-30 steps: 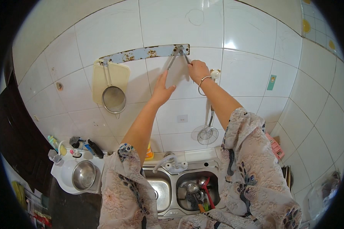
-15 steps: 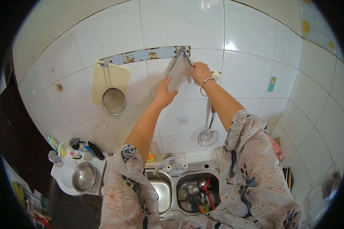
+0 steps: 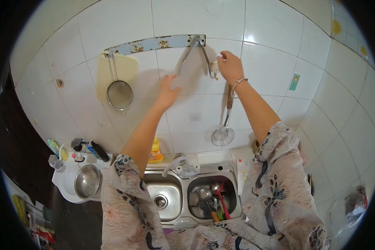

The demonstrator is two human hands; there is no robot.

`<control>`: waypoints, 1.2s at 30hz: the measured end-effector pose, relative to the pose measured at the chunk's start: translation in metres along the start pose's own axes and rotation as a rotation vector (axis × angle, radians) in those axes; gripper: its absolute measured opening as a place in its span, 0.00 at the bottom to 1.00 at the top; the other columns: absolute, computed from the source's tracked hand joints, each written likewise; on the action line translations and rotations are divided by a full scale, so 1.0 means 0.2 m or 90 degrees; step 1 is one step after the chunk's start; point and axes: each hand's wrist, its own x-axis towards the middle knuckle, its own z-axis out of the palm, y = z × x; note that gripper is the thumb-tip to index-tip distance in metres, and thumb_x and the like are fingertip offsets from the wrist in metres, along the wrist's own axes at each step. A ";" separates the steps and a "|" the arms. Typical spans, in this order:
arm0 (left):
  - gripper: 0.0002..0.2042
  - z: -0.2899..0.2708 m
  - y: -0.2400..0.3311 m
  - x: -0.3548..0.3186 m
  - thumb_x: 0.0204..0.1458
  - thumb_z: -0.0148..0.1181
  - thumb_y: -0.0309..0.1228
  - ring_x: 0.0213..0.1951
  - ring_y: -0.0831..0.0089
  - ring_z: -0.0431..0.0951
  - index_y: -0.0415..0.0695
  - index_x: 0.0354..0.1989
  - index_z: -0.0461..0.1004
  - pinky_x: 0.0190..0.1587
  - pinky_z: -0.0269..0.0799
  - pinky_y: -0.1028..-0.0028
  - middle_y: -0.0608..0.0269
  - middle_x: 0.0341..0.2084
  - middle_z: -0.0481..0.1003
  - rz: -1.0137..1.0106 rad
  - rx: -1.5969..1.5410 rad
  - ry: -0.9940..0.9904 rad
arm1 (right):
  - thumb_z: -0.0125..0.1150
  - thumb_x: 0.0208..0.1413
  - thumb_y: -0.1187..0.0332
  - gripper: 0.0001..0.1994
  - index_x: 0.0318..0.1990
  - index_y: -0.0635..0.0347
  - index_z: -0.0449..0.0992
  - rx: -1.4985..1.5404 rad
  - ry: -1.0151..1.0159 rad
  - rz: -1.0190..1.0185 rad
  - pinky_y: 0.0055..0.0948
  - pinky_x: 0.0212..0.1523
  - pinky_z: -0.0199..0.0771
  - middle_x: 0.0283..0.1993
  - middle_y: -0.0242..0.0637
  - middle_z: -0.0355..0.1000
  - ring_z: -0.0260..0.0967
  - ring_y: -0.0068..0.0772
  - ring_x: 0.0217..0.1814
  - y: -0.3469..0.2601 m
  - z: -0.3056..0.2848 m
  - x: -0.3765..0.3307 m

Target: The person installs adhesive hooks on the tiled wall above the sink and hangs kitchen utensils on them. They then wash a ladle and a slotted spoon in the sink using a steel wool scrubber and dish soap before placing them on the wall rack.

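Observation:
A pair of metal tongs hangs spread in an upside-down V from the right end of a rusty pale-blue wall rail. My left hand is open beside the tip of the tongs' left arm, apart from it and holding nothing. To the right of the tongs is my right hand, its fingers loosely bent and apart, with nothing visible in it. It partly covers a white wall hook. Below that hand hangs a skimmer with a wooden handle.
At the rail's left end hang a fine strainer and a cream cutting board. Below is a double steel sink with a white faucet and several utensils. A steel bowl sits in the white washbasin at left.
My right hand has let go of the tongs' right arm and moved off to the right. My left hand has dropped slightly leftward. The view has shifted a little.

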 end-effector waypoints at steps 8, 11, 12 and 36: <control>0.22 -0.08 0.15 -0.24 0.48 0.56 0.31 0.47 0.66 0.70 0.40 0.52 0.64 0.44 0.68 0.71 0.52 0.51 0.64 -0.170 -0.190 0.006 | 0.51 0.51 0.65 0.14 0.39 0.66 0.74 0.105 -0.016 0.095 0.30 0.37 0.71 0.32 0.43 0.74 0.73 0.35 0.33 0.28 -0.25 -0.18; 0.21 -0.04 0.24 -0.42 0.49 0.56 0.31 0.45 0.68 0.70 0.40 0.52 0.64 0.42 0.69 0.72 0.54 0.49 0.66 -0.188 -0.251 -0.013 | 0.51 0.52 0.66 0.13 0.38 0.67 0.74 0.258 -0.056 0.167 0.26 0.33 0.71 0.31 0.40 0.74 0.72 0.29 0.29 0.30 -0.26 -0.36; 0.20 0.00 0.27 -0.52 0.49 0.55 0.30 0.44 0.70 0.71 0.40 0.52 0.64 0.41 0.70 0.73 0.55 0.49 0.66 -0.179 -0.258 -0.022 | 0.51 0.54 0.66 0.14 0.44 0.65 0.71 0.260 -0.110 0.173 0.19 0.28 0.69 0.34 0.34 0.73 0.70 0.21 0.30 0.36 -0.25 -0.45; 0.13 -0.12 -0.10 -2.32 0.56 0.47 0.37 0.20 0.81 0.69 0.40 0.35 0.71 0.21 0.62 0.83 0.65 0.23 0.72 -0.752 -0.462 -0.085 | 0.59 0.44 0.49 0.25 0.39 0.64 0.75 -0.161 -0.743 0.579 0.34 0.40 0.70 0.33 0.49 0.74 0.72 0.43 0.38 0.07 -0.49 -2.73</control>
